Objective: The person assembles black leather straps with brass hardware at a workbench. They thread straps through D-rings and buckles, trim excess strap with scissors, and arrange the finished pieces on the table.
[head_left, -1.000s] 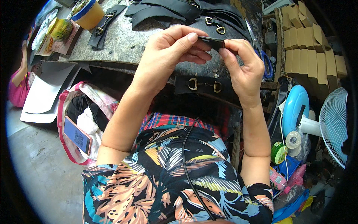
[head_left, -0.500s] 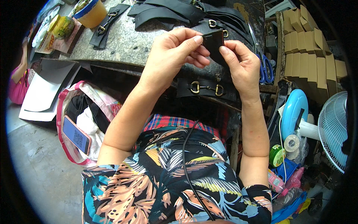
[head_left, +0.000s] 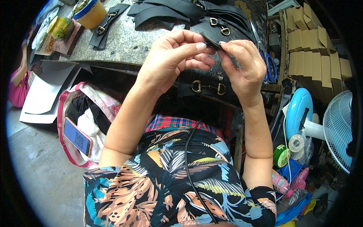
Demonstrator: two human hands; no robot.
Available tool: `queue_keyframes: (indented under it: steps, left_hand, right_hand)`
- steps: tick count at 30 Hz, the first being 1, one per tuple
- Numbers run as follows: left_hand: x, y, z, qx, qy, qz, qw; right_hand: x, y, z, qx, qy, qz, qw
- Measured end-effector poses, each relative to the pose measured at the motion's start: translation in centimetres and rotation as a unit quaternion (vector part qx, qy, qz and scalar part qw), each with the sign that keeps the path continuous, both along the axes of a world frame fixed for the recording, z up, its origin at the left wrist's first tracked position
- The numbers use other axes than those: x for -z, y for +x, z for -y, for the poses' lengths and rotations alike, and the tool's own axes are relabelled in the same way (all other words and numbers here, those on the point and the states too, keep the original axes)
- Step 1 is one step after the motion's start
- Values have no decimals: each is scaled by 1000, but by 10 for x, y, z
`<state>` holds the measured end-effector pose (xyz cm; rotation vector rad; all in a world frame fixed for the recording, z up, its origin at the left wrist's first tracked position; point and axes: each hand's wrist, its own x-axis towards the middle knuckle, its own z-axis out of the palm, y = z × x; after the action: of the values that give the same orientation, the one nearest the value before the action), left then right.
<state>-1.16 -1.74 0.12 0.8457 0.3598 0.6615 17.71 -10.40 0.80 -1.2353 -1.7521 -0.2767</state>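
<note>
- Counter [head_left: 151, 41]: grey speckled stone top, upper middle of the view, carrying black straps and small clutter.
- Fan [head_left: 338, 130]: white wire guard, far right, with a blue round disc [head_left: 298, 113] just beside it.
- Boxes [head_left: 314, 49]: tan cardboard, stacked in rows at the upper right.
- Bag [head_left: 89, 125]: pink-trimmed, open, on the floor at the left below the counter; a phone [head_left: 76, 137] with a blue screen lies on it.
- Straps [head_left: 170, 11]: black leather pieces with brass rings, spread over the counter's far side; one more with two brass buckles [head_left: 206, 87] hangs at the counter's front edge, below the hands.
- Tub [head_left: 89, 13]: yellow with a blue rim, upper left corner of the counter.
- Left hand [head_left: 172, 56]: raised over the counter edge, grip closed, thumb and forefinger pinching the small black piece [head_left: 213, 42].
- Right hand [head_left: 242, 68]: just beside the left, fingertips pinched shut on the same black piece from the other side.
- Small black piece: held between both hands, above the counter's front edge, clear of the top.
</note>
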Motion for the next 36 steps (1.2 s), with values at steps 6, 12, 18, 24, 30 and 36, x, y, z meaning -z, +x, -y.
queue_keyframes:
  steps: [6, 12, 18, 24, 30, 36]
  left_hand:
    - [1, -3, 0, 5, 36, -23, 999]
    - [-3, -4, 1, 4, 56, -46, 997]
    - [-11, 11, 7, -93, 208, -70, 971]
    - [-11, 39, -2, -103, 229, -56, 966]
    - [-12, 54, -18, -136, 240, -45, 960]
    - [-17, 64, -27, -118, 253, -44, 959]
  right_hand:
    - [2, 0, 3, -19, -41, -56, 997]
    - [-1, -1, 4, -23, -46, -73, 996]
    - [-11, 7, 11, -71, -156, -265, 949]
    - [-19, 37, 23, 15, -204, -225, 953]
    - [-39, 89, 55, 343, -389, 98, 849]
    - [-25, 93, 69, 360, -472, 66, 802]
